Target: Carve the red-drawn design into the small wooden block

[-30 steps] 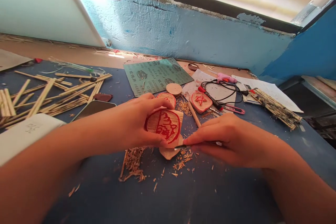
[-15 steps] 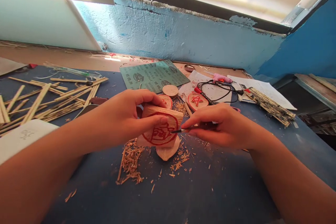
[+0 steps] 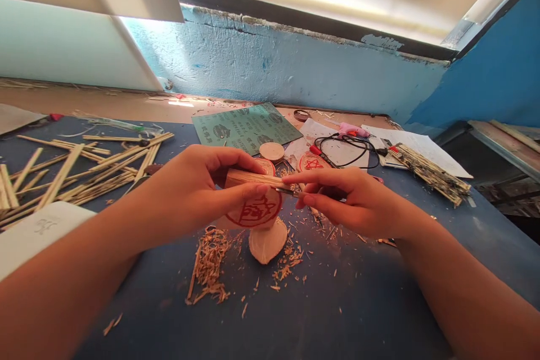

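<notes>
My left hand (image 3: 202, 183) pinches wooden block (image 3: 257, 214), thumb laid across its red-drawn face, fingers curled behind top edge. Left forearm slants in from lower left, palm side hidden. Block held tilted above counter (image 3: 295, 315), over pale carved piece (image 3: 268, 244) and beside shavings (image 3: 211, 261). My right hand (image 3: 358, 202) comes from right, wrist bent, thumb and fingers closed round slim tool (image 3: 289, 191), index stretched along to block's right corner. Tool tip at block's edge, just beside left thumb; cannot tell whether it bites.
</notes>
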A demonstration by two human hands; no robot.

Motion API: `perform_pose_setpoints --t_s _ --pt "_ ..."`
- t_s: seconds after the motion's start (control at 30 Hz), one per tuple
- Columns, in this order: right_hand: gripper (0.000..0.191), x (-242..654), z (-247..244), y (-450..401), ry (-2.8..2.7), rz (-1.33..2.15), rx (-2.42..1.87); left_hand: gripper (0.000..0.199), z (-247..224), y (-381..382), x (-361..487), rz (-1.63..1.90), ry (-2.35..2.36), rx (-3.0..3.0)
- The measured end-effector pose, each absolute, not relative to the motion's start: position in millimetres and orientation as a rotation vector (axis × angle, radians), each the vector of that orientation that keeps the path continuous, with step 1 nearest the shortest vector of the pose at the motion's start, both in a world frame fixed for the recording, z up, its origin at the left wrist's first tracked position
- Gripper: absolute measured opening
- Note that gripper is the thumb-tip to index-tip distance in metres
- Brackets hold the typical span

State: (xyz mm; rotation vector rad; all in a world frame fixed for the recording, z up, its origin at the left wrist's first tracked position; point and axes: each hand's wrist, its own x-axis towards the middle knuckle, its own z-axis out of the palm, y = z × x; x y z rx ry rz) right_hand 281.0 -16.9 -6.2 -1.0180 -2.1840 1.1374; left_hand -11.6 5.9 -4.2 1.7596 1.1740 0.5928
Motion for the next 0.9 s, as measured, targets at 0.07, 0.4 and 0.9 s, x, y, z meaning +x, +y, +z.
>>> perform_pose_setpoints --t_s 0.07,0.4,0.9 --pt "0.042 280.6 -5.8 -17.0 -2.187 1.167 -1.007 0.041 -4.7 5.4 -11.9 0.596 1.189 1.739" --pt "0.026 287.6 -5.4 -13.3 -2.112 1.242 -0.996 0.037 1.7 5.0 -6.7 0.419 0.997 1.588" --pt "0.02 286.5 -2.2 -10.8 -2.108 1.385 -0.918 0.023 4.8 3.5 -7.4 0.614 0.978 1.889"
